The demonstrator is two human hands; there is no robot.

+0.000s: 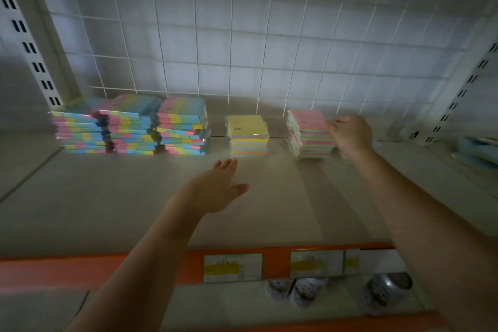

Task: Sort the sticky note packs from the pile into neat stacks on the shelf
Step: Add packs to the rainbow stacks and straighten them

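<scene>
Orange price rail (94, 269) fronts the pale shelf (269, 210). Over it the left hand (218, 188) hovers released, fingers straight. Farther back, the right hand (350, 133) touches the pink-topped stack (307, 129); whether it grips is unclear. Seemingly squaring up; next, nudge edges flush. Behind stands a wire grid (242, 35).

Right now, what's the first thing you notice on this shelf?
The bright rainbow stacks of sticky notes at the back left. Then the right hand touching the pink-topped stack, with a yellow-topped stack in between and the left hand open in front.
</scene>
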